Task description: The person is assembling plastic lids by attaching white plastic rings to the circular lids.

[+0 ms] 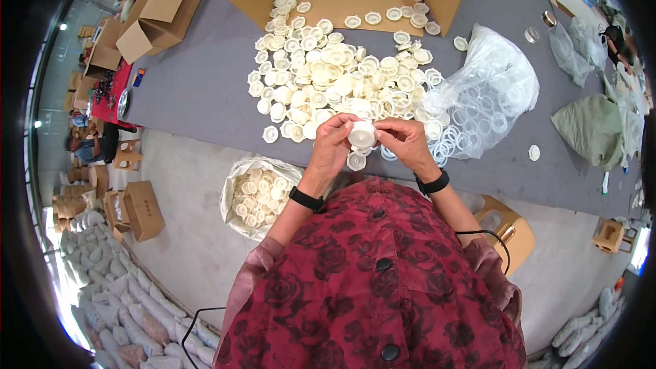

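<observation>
Between my hands is a round white plastic cap [362,135], held upright above the table's near edge. My left hand [333,142] grips its left side with thumb and fingers. On its other side, my right hand [404,141] pinches the rim. Just beyond lies a wide heap of cream-white plastic caps [335,72]. A clear plastic bag [502,72] rests to the right of the heap, with several translucent rings [471,116] spilling from its mouth. Some rings lie close to my right hand. One loose cap [356,160] sits below the held one.
An open cardboard box [383,3] of caps stands at the back of the grey table [198,96]. A white sack of caps [231,188] is on the floor at left. Farther right are a single cap [534,153] and a green cloth bag [591,126]. A plastic stool [509,229] stands at right.
</observation>
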Demonstrator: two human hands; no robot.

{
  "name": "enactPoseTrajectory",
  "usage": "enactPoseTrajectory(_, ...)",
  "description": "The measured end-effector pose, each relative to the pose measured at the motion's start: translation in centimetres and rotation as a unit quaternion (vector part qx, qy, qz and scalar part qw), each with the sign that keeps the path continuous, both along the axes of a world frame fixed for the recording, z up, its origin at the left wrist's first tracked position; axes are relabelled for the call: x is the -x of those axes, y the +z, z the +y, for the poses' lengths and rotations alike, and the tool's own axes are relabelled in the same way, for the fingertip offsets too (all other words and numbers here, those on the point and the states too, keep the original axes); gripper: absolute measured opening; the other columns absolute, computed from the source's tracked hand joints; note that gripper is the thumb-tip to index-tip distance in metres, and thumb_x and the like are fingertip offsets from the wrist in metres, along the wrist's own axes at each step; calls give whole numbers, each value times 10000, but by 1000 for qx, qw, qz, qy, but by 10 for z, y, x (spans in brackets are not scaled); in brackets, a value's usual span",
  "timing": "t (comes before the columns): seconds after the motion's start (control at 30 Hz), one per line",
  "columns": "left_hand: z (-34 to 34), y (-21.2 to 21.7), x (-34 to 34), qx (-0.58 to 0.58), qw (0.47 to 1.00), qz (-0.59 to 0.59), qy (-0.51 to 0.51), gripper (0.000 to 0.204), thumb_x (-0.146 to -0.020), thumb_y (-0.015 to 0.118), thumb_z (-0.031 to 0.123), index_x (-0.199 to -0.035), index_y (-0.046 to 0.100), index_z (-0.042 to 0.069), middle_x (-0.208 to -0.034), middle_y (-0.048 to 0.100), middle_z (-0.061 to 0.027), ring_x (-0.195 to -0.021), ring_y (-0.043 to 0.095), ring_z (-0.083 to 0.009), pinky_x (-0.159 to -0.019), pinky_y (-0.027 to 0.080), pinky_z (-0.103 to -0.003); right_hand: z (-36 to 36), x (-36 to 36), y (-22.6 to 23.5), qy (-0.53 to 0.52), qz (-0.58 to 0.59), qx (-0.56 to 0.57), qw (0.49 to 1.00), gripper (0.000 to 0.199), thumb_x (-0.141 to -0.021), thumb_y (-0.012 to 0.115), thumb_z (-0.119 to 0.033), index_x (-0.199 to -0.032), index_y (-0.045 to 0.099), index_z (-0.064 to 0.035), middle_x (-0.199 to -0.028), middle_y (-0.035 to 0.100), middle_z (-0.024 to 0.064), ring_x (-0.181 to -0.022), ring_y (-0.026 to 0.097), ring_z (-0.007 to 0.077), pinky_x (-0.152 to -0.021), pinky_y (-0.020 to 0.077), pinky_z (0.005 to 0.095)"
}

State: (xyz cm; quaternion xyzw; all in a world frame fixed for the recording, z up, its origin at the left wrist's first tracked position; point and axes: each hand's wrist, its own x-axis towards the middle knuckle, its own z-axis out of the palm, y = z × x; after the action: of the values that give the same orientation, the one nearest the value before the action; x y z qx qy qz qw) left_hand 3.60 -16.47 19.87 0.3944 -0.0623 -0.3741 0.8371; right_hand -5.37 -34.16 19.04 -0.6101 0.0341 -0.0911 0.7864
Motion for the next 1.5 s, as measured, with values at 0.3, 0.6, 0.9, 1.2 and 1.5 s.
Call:
enactPoseTrajectory(0.3, -8, 14, 10, -105, 983, -141, -51, 189, -900, 674, 127, -1026, 649, -12, -952, 680, -64, -886, 626, -102, -825, 494, -261, -15, 9, 14, 25, -6, 121, 992, 207, -832, 675, -17, -1035, 699, 17, -877, 684, 40, -757, 625, 69, -702, 527, 223)
enactPoseTrajectory(0.6, -9, 24, 9, -111, 981, -156, 15, 373, -876, 701, 92, -1204, 550, 0, -1005, 656, -50, -940, 626, -126, -876, 502, -296, -16, -2, 10, 51, 25, -63, 996, 136, -914, 607, -51, -989, 675, 40, -874, 681, 48, -754, 648, 103, -670, 553, 250)
enactPoseTrajectory(0.9, 0, -7, 7, -29, 994, -75, 79, 234, -921, 651, 92, -1129, 581, 9, -1087, 661, -79, -1014, 624, -161, -956, 477, -338, 6, -23, 6, -63, -4, -113, 992, 143, -897, 662, -43, -1014, 673, 39, -892, 682, 44, -800, 644, 90, -731, 555, 248)
enactPoseTrajectory(1.2, 30, 6, -35, -39, 987, -140, 67, 163, -952, 607, 100, -1053, 648, -21, -995, 683, -53, -895, 626, -105, -840, 485, -267, 22, -53, 27, 9, 0, -81, 997, 181, -875, 667, -15, -1051, 694, 19, -940, 694, 43, -843, 647, 88, -772, 533, 241)
enactPoseTrajectory(1.5, 56, 11, -67, -97, 971, -215, 23, 164, -919, 651, 110, -1015, 667, -22, -946, 655, -20, -878, 589, -83, -811, 458, -241, 34, -70, 26, 13, -50, 14, 999, 174, -858, 676, -34, -1019, 700, 26, -937, 685, 57, -873, 653, 105, -787, 533, 245)
